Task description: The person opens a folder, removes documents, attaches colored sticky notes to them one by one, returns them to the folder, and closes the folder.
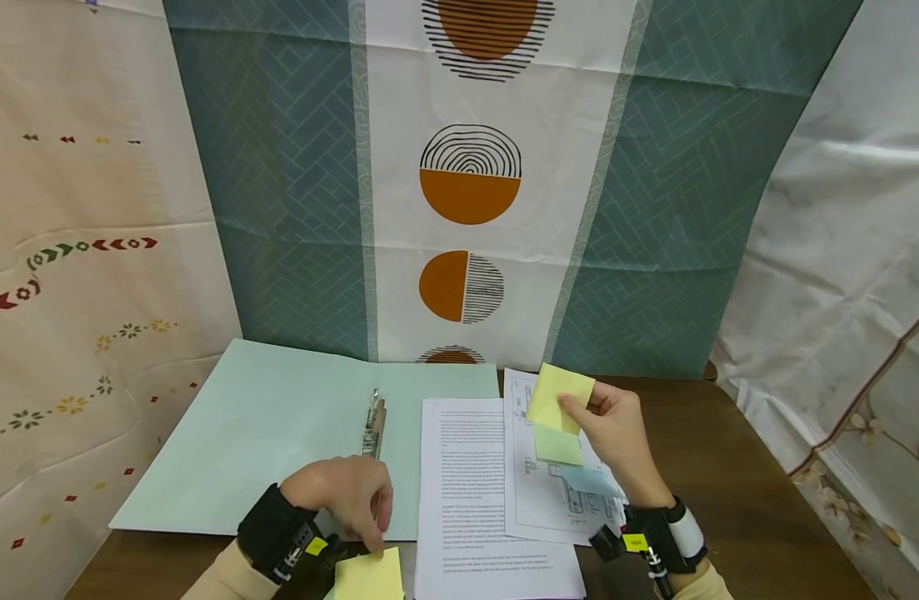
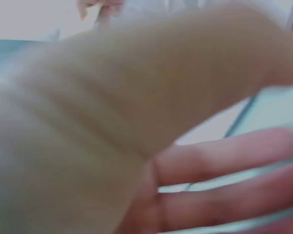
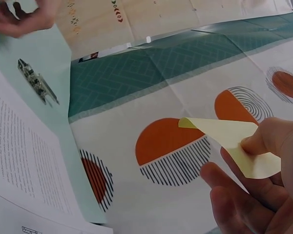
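My right hand (image 1: 616, 429) pinches a yellow sticky note (image 1: 555, 392) between thumb and fingers, above a printed sheet with diagrams (image 1: 522, 500). In the right wrist view one end of that note curls over. Just below it in the head view, a green sticky note (image 1: 558, 446) and a blue sticky note (image 1: 590, 481) overlap the diagram sheet. My left hand (image 1: 347, 496) is over the front edge of a pale green folder (image 1: 279, 442), fingers loosely bent and fingertips right at a pad of yellow sticky notes (image 1: 369, 577). The left wrist view is blurred, with loose fingers (image 2: 224, 156) and nothing held.
A stack of text pages (image 1: 466, 492) lies in the middle, partly under the diagram sheet. Slim pens or similar clear and grey items (image 1: 373, 425) lie on the folder. Brown table (image 1: 699, 467) shows at the right. Patterned cloths (image 1: 294, 167) hang behind and at both sides.
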`<act>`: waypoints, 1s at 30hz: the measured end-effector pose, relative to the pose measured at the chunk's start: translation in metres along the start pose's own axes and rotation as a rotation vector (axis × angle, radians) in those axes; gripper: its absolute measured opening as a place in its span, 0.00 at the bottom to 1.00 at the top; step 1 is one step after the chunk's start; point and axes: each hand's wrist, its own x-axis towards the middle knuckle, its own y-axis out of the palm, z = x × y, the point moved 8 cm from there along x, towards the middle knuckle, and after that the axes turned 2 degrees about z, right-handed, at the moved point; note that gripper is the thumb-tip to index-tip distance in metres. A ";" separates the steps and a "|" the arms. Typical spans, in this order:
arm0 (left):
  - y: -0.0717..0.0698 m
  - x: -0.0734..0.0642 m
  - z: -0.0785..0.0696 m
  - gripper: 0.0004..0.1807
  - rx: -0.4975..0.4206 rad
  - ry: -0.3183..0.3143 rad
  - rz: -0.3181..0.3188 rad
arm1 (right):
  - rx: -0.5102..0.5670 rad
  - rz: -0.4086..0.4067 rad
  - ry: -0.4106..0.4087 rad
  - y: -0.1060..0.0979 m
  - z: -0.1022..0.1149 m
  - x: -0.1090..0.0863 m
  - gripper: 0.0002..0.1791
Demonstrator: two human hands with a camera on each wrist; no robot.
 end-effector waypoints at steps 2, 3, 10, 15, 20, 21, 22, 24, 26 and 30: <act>-0.017 -0.002 -0.008 0.08 0.027 0.095 -0.139 | -0.001 -0.010 -0.001 -0.002 0.001 0.000 0.16; -0.027 -0.003 -0.013 0.07 0.062 0.134 -0.228 | -0.001 -0.015 0.001 -0.003 0.002 0.000 0.16; -0.088 -0.037 -0.045 0.03 0.112 0.314 -0.789 | 0.001 -0.018 0.019 -0.005 0.002 -0.001 0.17; -0.112 -0.065 -0.057 0.06 0.060 0.403 -1.044 | 0.009 -0.025 0.026 -0.006 0.001 -0.002 0.17; -0.110 -0.061 -0.057 0.06 0.039 0.380 -1.040 | 0.014 -0.025 0.026 -0.005 0.000 -0.002 0.17; -0.109 -0.059 -0.057 0.06 0.035 0.373 -1.032 | 0.014 -0.027 0.023 -0.005 0.000 -0.003 0.17; -0.108 -0.056 -0.057 0.06 0.028 0.369 -1.027 | 0.015 -0.031 0.017 -0.005 0.001 -0.003 0.17; -0.106 -0.053 -0.059 0.05 0.017 0.368 -1.026 | 0.018 -0.046 -0.002 -0.006 0.003 -0.003 0.16; -0.106 -0.050 -0.062 0.04 0.005 0.372 -1.030 | 0.018 -0.068 -0.031 -0.006 0.006 -0.004 0.15; -0.108 -0.049 -0.068 0.02 -0.027 0.379 -1.051 | -0.001 -0.115 -0.095 -0.007 0.012 -0.007 0.13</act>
